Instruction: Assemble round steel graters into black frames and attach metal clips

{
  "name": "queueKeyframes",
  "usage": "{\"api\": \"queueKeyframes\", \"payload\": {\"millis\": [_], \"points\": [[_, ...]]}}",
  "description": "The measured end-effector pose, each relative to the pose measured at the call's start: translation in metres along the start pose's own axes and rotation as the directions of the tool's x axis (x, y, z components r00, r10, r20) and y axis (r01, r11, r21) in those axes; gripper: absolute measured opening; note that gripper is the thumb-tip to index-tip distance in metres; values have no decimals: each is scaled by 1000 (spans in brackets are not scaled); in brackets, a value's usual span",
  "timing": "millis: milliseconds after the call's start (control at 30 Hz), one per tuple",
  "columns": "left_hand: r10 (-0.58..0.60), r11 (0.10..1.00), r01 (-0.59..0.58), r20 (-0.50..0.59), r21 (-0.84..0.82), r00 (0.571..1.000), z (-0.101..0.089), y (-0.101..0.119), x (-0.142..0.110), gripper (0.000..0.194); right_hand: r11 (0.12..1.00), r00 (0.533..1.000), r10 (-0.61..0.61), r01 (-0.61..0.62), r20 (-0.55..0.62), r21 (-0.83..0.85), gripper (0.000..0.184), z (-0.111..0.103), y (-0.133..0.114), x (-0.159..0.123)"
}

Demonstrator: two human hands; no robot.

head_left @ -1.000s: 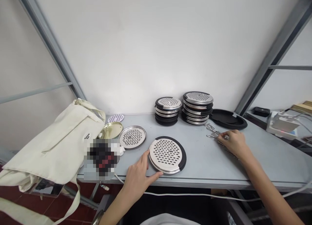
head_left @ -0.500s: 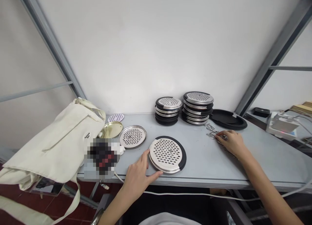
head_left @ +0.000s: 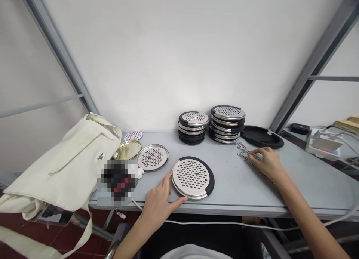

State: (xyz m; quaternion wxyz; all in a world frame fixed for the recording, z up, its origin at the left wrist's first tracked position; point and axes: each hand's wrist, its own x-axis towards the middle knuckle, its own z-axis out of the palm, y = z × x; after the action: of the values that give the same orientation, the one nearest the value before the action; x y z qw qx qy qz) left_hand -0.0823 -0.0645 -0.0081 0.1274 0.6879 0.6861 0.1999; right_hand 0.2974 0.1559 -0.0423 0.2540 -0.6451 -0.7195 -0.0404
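Observation:
My left hand (head_left: 159, 199) holds the near left rim of a perforated metal disc (head_left: 192, 174) between thumb and fingers. This disc lies flat on the table and has a black band around its right side. Over at the right, my right hand (head_left: 266, 162) is closed, its fingertips pinched at a pile of small shiny metal wire pieces (head_left: 241, 147); what exactly is between them is partly hidden. Behind the pile stand two stacks of similar discs, a shorter stack (head_left: 193, 128) and a taller stack (head_left: 227, 124). A black round tray (head_left: 262, 136) lies beyond my right hand.
Left of the held disc are another perforated disc (head_left: 153, 157), a gold-coloured lid (head_left: 129, 149) and a purple-patterned disc (head_left: 133, 136). A cream bag (head_left: 67, 158) leans over the left end. A white cable (head_left: 224, 224) runs along the front edge of the grey table (head_left: 303, 176).
My right hand has lifted very slightly over the wire pieces, fingers still pinched. My left hand and the disc stay where they were.

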Motion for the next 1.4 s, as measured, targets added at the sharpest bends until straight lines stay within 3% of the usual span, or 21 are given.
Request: {"api": "queueKeyframes", "payload": {"millis": [167,267,367,467,533,600,633,700,800,867,1033,1200,1400], "points": [[-2,1000,2,0,-3,1000,-1,1,-1,70,982,979,-21,58,-202,177,18,-15,-16,-8],[-22,1000,22,1,-2,1000,0,0,-1,72,964,974,4,57,-228,261,21,-23,-25,-13],[-22,1000,22,-2,-10,1000,3,-2,0,73,899,987,52,18,-149,437,26,-26,-33,-17],[-16,1000,16,-11,-20,1000,4,-4,1,73,698,1000,0,-22,31,715,37,-28,-49,-25],[-15,1000,15,-13,-18,1000,5,-4,1,70,606,987,-69,-76,147,792,40,-31,-71,-35],[-5,1000,5,-10,-13,1000,4,-4,0,66,518,938,-183,-163,294,840,35,-36,-98,-48],[3,1000,-3,-9,-12,1000,4,-4,0,65,494,902,-249,-194,351,848,31,-38,-113,-55],[20,1000,-20,-13,-15,1000,4,-5,0,64,485,871,-344,-155,350,861,29,-41,-138,-66],[34,999,-34,-22,-31,999,3,-6,1,65,522,867,-390,-68,310,850,25,-41,-158,-76],[47,998,-48,-33,-50,998,3,-7,2,63,506,862,-394,-85,317,859,24,-39,-160,-79],[145,985,-153,-94,-82,985,6,-10,4,45,363,862,-377,-200,339,910,25,-38,-156,-85],[194,976,-207,-159,-70,968,5,-12,5,41,290,864,-382,-224,327,931,23,-39,-158,-88],[262,959,-281,-247,-42,933,1,-13,8,36,122,885,-368,-258,285,958,24,-42,-158,-89]]}}
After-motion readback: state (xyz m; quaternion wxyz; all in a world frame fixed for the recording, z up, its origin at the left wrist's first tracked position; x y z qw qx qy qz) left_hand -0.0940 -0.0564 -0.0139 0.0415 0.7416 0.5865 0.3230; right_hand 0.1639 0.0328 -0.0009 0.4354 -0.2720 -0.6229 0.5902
